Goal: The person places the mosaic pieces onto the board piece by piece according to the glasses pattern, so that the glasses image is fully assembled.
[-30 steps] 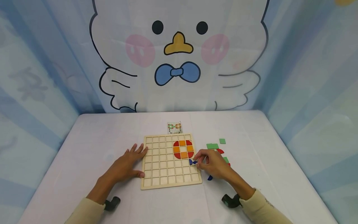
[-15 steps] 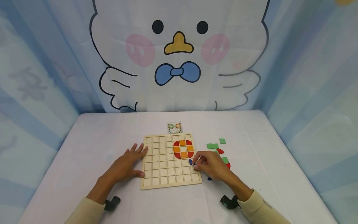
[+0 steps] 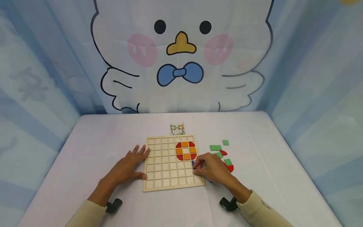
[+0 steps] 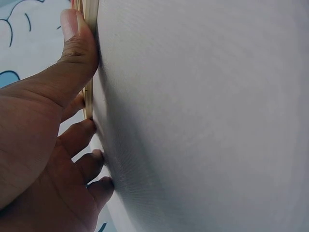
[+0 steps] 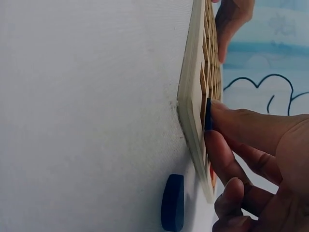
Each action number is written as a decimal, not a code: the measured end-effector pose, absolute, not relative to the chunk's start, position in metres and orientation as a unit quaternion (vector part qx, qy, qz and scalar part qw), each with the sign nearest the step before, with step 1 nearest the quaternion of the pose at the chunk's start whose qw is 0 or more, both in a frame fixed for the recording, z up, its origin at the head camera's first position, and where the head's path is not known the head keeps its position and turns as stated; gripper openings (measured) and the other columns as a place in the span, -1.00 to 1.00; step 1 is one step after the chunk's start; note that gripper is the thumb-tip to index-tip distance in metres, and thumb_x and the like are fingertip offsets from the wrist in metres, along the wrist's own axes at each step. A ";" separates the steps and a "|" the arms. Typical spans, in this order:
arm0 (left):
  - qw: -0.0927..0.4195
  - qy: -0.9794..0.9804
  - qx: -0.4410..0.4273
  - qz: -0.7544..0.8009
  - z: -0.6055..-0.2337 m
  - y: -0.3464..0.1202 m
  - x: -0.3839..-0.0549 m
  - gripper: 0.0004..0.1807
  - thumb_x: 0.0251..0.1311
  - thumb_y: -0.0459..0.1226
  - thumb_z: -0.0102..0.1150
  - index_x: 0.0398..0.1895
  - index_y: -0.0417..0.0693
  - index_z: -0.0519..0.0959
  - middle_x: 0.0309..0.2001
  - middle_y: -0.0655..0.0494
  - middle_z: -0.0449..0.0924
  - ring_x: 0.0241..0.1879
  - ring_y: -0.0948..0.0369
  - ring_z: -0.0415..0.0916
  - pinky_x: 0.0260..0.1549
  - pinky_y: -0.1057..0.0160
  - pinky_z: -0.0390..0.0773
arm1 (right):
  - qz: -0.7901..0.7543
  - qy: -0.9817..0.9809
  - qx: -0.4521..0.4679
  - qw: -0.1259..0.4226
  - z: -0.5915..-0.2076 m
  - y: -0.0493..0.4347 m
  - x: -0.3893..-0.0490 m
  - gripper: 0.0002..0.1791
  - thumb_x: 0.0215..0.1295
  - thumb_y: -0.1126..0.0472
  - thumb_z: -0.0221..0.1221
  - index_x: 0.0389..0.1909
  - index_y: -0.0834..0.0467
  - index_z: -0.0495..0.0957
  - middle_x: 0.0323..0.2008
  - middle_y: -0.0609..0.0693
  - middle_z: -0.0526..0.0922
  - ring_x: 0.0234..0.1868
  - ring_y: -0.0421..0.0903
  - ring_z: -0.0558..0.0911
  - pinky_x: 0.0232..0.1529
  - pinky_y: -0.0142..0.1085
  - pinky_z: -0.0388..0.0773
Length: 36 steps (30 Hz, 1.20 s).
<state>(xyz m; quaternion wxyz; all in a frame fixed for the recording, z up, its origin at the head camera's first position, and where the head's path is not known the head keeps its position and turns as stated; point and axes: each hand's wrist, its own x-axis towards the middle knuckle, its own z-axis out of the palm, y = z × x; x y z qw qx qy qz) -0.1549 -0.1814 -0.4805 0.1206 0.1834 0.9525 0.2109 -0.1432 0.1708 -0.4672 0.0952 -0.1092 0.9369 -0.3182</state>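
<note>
A wooden grid board point(image 3: 165, 171) lies in front of me. My left hand point(image 3: 126, 168) touches its left edge with thumb and fingers spread; the left wrist view shows the thumb point(image 4: 77, 43) along the frame. Over the board's right side, my right hand point(image 3: 212, 167) pinches a small blue piece point(image 5: 208, 114) between thumb and fingertips, close to the grid cells. Another blue piece point(image 3: 193, 163) sits in a cell just beyond those fingertips, partly hidden. Red and orange tiles point(image 3: 185, 145) form a ring in the upper right cells.
Loose green tiles point(image 3: 215, 148) and red pieces point(image 3: 231, 168) lie right of the board. A loose blue half-round piece point(image 5: 173, 203) rests on the tablecloth beside it. A small pattern card point(image 3: 177, 128) stands behind the board. Patterned curtains point(image 3: 181, 94) enclose the table.
My right hand has moved slightly left and nearer to me along the board's right side, covering the blue pieces more and uncovering red and green ones. The left hand stays put.
</note>
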 end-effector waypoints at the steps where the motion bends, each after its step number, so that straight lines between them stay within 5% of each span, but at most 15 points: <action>1: 0.120 0.953 0.184 0.210 -0.481 -0.181 -0.155 0.25 -0.06 0.07 0.62 0.70 0.01 0.15 0.71 -0.11 0.01 0.71 -0.26 -0.14 0.60 -0.39 0.09 | -0.317 0.937 -0.109 0.096 -0.467 0.170 -0.143 -0.80 0.14 0.18 0.59 -0.46 -0.13 0.73 -0.53 -0.26 0.62 -0.39 -0.22 0.55 -0.35 -0.37 0.47; 19: 0.117 0.953 0.193 0.203 -0.486 -0.182 -0.157 0.25 -0.05 0.05 0.62 0.70 0.00 0.13 0.71 -0.12 0.00 0.71 -0.28 -0.14 0.60 -0.37 0.09 | -0.329 0.937 -0.099 0.067 -0.468 0.178 -0.144 -0.80 0.15 0.17 0.59 -0.41 -0.12 0.72 -0.51 -0.28 0.63 -0.35 -0.20 0.54 -0.34 -0.35 0.48; 36: 0.115 0.951 0.197 0.209 -0.480 -0.183 -0.154 0.24 -0.03 0.06 0.61 0.70 -0.02 0.15 0.71 -0.15 0.02 0.70 -0.29 -0.12 0.58 -0.40 0.13 | -0.311 0.949 -0.038 0.044 -0.455 0.239 -0.153 -0.88 0.28 0.20 0.50 -0.21 -0.01 0.77 -0.31 -0.12 0.74 -0.32 -0.09 0.50 -0.38 -0.33 0.50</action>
